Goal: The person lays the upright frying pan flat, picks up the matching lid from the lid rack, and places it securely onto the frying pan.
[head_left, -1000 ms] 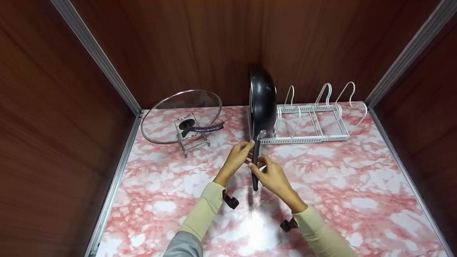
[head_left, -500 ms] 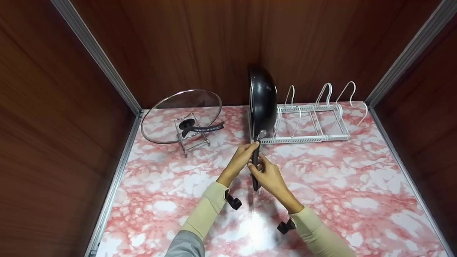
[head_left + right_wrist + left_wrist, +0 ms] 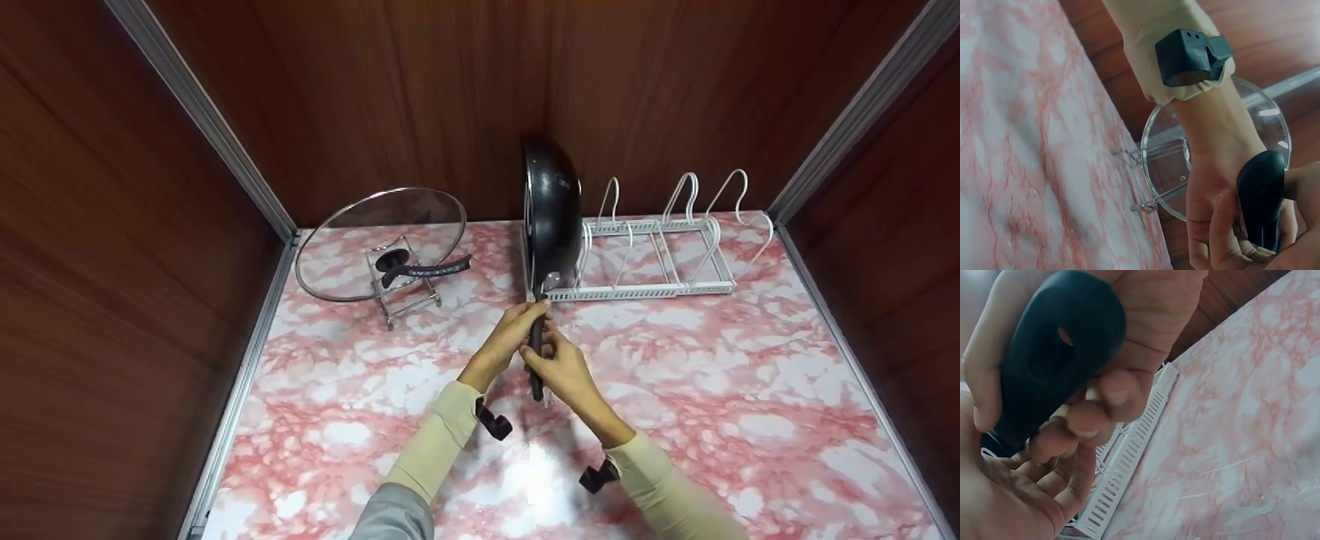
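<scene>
A black frying pan (image 3: 556,214) stands on edge in the leftmost part of a white wire rack (image 3: 637,292), its handle (image 3: 537,384) pointing toward me. My left hand (image 3: 506,337) holds the handle near the pan. Closer to the handle's free end, my right hand (image 3: 559,367) grips it with thumb and fingers. In the left wrist view the handle's end (image 3: 1086,312), with a hanging hole, sticks out of the right hand's curled fingers. The right wrist view shows the handle (image 3: 1261,197) between both hands; part of the left hand is hidden behind it.
To the left, a glass lid (image 3: 337,255) with a black knob leans in a small metal stand (image 3: 409,306). White wire hoops (image 3: 684,196) rise from the rack to the right of the pan. Dark wood panels (image 3: 450,90) enclose the marbled table (image 3: 360,442).
My left hand has moved slightly right and closed its grip on the handle near the pan. The right hand stays on the handle with a small shift; the pan looks still.
</scene>
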Motion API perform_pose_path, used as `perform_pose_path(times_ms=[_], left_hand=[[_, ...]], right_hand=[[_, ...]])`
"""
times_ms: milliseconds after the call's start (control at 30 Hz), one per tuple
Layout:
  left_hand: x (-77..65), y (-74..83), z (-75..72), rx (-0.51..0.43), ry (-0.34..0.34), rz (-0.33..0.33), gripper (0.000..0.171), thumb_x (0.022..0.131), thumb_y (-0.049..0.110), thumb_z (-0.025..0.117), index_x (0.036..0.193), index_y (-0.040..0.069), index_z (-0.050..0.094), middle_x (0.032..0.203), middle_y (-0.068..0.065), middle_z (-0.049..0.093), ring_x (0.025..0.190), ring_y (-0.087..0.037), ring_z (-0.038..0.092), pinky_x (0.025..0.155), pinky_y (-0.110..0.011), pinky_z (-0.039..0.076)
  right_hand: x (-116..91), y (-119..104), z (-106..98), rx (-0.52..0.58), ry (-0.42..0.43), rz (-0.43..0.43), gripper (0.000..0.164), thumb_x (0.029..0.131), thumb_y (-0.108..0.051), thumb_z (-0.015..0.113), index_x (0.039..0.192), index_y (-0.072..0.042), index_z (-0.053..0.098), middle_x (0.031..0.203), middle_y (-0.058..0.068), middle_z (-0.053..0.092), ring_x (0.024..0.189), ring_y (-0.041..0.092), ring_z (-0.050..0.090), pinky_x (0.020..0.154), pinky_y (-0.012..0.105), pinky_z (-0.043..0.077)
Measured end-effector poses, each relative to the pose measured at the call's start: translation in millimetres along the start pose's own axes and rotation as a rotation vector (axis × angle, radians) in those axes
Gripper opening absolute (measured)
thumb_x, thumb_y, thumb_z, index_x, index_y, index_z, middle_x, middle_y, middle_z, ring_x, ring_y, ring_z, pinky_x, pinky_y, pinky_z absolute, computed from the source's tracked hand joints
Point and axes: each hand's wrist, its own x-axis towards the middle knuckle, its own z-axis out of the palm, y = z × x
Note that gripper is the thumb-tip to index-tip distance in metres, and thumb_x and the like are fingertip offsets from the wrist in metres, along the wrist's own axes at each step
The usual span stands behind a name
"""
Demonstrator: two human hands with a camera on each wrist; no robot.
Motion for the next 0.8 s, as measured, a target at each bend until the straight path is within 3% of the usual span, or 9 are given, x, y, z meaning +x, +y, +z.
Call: perform_pose_path(times_ms=[200,367,533,800], left_hand=[[2.8,0.2,3.9,-0.147,-0.042,-0.045,0.020,0.103,0.030,0.063,0.099,0.011,0.065,0.084,0.002,0.066,0.073,-0.009,0.064,0.067,-0.023,0.056],[3.7,1.6,5.2,-0.257,-0.051,-0.067,0.014,0.103,0.023,0.064,0.098,0.010,0.063,0.079,0.001,0.067,0.064,-0.009,0.063,0.058,-0.024,0.055],[5.9,0.9,5.4,-0.311,-0.059,-0.077,0.010,0.102,0.018,0.065,0.096,0.010,0.063,0.078,0.001,0.066,0.067,-0.008,0.061,0.060,-0.020,0.053],[5.4,3.3,3.4,-0.354,-0.111,-0.096,0.013,0.104,0.017,0.063,0.097,0.006,0.061,0.072,0.002,0.063,0.060,-0.007,0.059,0.054,-0.021,0.053]], right_hand=[[0,-4,6,0.074,0.018,0.058,0.025,0.093,-0.010,0.068,0.114,0.002,0.061,0.082,0.006,0.070,0.068,0.012,0.064,0.061,0.023,0.052],[-1,-3,10,0.168,-0.011,0.098,0.018,0.096,-0.010,0.064,0.109,0.003,0.060,0.074,0.001,0.062,0.061,0.011,0.057,0.055,0.024,0.047],[-2,0,13,0.266,-0.076,0.146,0.010,0.100,-0.012,0.060,0.101,-0.002,0.058,0.069,0.001,0.055,0.055,0.010,0.050,0.048,0.024,0.043],[-2,-1,11,0.388,-0.199,0.241,0.016,0.105,-0.018,0.057,0.102,-0.003,0.054,0.066,0.002,0.056,0.050,0.010,0.051,0.044,0.024,0.044]])
